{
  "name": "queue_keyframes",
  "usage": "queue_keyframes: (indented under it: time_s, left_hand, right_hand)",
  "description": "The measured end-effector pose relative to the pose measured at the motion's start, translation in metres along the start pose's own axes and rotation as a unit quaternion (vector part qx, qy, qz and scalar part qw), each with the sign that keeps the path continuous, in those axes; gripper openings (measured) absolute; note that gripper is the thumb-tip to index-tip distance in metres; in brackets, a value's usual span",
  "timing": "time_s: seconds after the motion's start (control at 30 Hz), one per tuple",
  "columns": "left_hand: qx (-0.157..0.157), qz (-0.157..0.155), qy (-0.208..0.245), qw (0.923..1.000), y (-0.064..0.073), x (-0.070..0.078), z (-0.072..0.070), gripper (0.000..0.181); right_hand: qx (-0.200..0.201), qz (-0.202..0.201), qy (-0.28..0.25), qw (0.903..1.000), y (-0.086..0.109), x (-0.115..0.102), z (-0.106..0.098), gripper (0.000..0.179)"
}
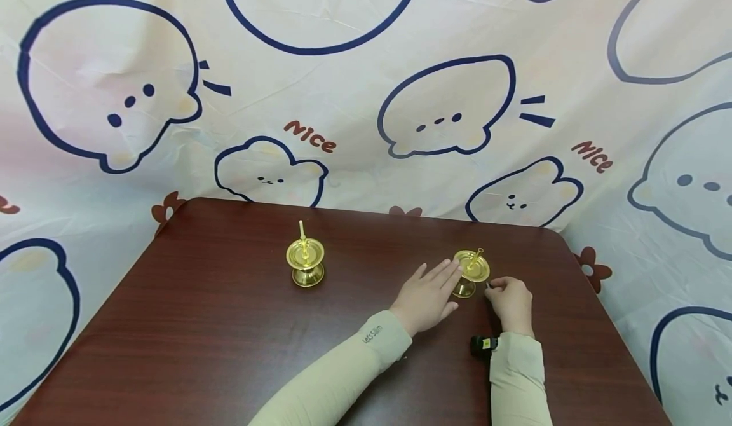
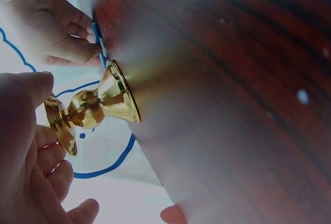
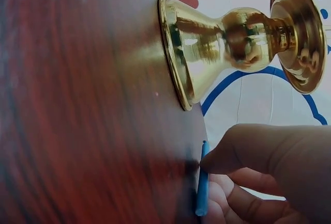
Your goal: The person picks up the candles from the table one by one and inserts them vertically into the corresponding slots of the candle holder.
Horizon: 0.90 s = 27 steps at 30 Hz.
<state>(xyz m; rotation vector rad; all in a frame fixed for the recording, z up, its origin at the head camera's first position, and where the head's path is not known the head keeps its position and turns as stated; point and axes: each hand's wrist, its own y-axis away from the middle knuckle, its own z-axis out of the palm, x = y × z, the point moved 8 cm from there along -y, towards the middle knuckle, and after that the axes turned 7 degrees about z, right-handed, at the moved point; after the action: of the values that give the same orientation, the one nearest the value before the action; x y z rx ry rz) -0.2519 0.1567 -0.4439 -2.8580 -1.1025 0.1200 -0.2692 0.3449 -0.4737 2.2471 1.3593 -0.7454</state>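
A brass candle holder [image 1: 471, 266] stands upright toward the right of the table. My left hand [image 1: 426, 295] reaches to its left side, fingers mostly straight, with fingertips at the rim of the dish. The thumb is apart from the stem. Just right of the holder, my right hand [image 1: 511, 302] pinches a thin stick, apparently a candle [image 3: 202, 188], which looks blue in the wrist views. It lies low by the tabletop; whether it touches the wood I cannot tell. A second brass candle holder [image 1: 307, 278], to the left, bears a pale upright candle [image 1: 302, 230].
Both holders stand on a dark reddish-brown table [image 1: 200, 324] toward its far side. Behind and around it hangs a pale cloth [image 1: 354, 95] printed with cartoon outlines. A black strapped device [image 1: 483, 344] sits at the right wrist.
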Motion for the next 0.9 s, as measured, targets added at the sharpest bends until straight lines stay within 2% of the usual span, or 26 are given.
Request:
queue_keyframes:
  time_s: [0.5, 0.73, 0.9]
  left_hand:
    - [-0.002, -0.002, 0.006, 1.0, -0.0006, 0.0, 0.001, 0.069]
    - [-0.002, -0.002, 0.006, 1.0, -0.0007, -0.0002, 0.0024, 0.069]
    - [-0.001, -0.002, 0.005, 1.0, -0.0022, -0.0008, 0.0043, 0.07]
  right_hand:
    - [0.007, -0.022, 0.0, 0.9997, -0.0004, -0.0009, -0.0023, 0.023]
    - [-0.007, -0.011, -0.015, 0.9998, -0.0029, 0.002, -0.0007, 0.029]
    - [-0.001, -0.011, -0.024, 0.9996, -0.0034, 0.0022, -0.0028, 0.028]
